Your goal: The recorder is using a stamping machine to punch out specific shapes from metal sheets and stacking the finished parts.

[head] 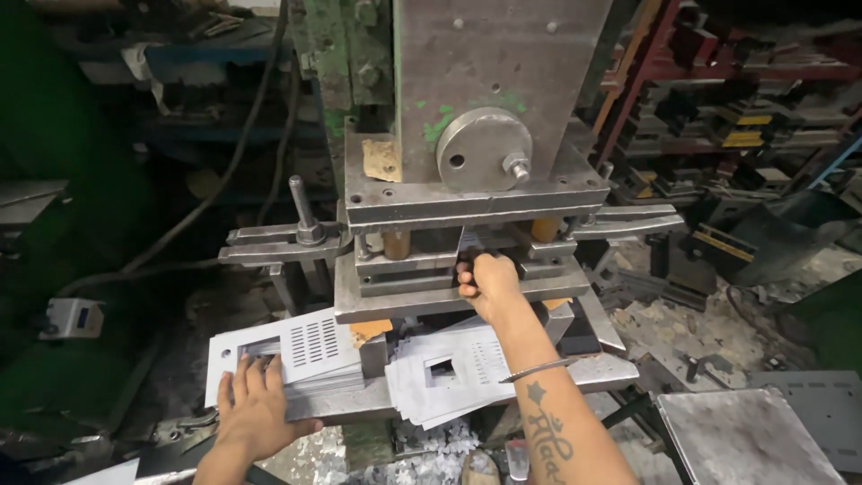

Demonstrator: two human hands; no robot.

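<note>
Overhead, a large grey steel press (pixel 476 90) fills the middle of the view, paint-flecked green, with a round disc and bolt on its front face. Below it sits the die set (pixel 422 269), stacked steel plates with clamp arms reaching out to both sides.

On the press bed (pixel 341 404), two stacks of sheet-metal blanks. Left stack (pixel 296 355): pale grey, flat rectangular plates, top one punched with a block of short slots, a rectangular cut-out and a small round hole near its left corner; edges roughly squared up. Right stack (pixel 449 377): same pale plates, each with a square window and rows of fine slots, fanned loosely, corners overhanging the bed front.

Left hand (pixel 256 409) lies flat, palm down, on the near edge of the left stack, fingers spread, thumb hooked under the front edge; grip open, pressing rather than clasping.

Right hand (pixel 489 283) is up in the die opening, grip curled closed at the plate edge; whatever it holds is hidden by the fingers. A thin metal bangle (pixel 539 368) rides the forearm.

Metal offcuts (pixel 440 445) litter the floor below.
</note>
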